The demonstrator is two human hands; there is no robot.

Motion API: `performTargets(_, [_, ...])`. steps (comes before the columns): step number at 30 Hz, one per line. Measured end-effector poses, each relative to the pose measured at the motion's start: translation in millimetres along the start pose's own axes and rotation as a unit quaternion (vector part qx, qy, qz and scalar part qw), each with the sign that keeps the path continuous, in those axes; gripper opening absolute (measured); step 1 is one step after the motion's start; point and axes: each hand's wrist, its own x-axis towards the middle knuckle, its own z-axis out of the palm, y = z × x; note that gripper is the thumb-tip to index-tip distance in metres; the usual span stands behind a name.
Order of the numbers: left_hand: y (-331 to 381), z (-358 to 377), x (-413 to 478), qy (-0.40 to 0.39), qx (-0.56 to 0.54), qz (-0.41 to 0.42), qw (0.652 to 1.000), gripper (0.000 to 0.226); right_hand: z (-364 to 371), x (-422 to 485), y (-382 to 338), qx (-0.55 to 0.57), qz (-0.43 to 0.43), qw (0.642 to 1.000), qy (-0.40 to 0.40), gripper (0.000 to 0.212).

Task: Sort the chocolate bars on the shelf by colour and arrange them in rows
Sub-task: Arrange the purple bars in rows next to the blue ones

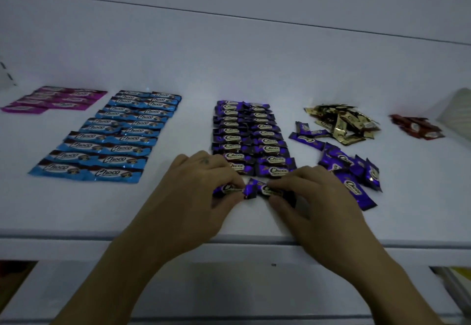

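Observation:
On the white shelf (229, 57), purple chocolate bars (251, 136) lie in two neat columns at the centre. At the near end of those columns, my left hand (196, 192) pinches one purple bar (228, 189) between thumb and fingers. Beside it, my right hand (313, 197) pinches a second purple bar (265, 188); the two bars lie end to end on the shelf. A loose heap of purple bars (349, 169) lies to the right. Blue bars (109, 136) lie in two columns on the left, pink bars (56, 100) at the far left.
A loose pile of gold bars (341, 123) sits right of the purple columns, and a small pile of red bars (418, 127) lies further right beside a pale ribbed object (458, 110). The shelf's front edge (229, 240) runs under my wrists.

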Motion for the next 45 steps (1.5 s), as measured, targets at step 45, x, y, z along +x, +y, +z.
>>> performTargets(45, [11.7,-3.1,20.6,-0.040,0.105,0.014,0.994,0.039,-2.4,16.7,13.6,-0.051,-0.022,0.998,-0.035,0.034])
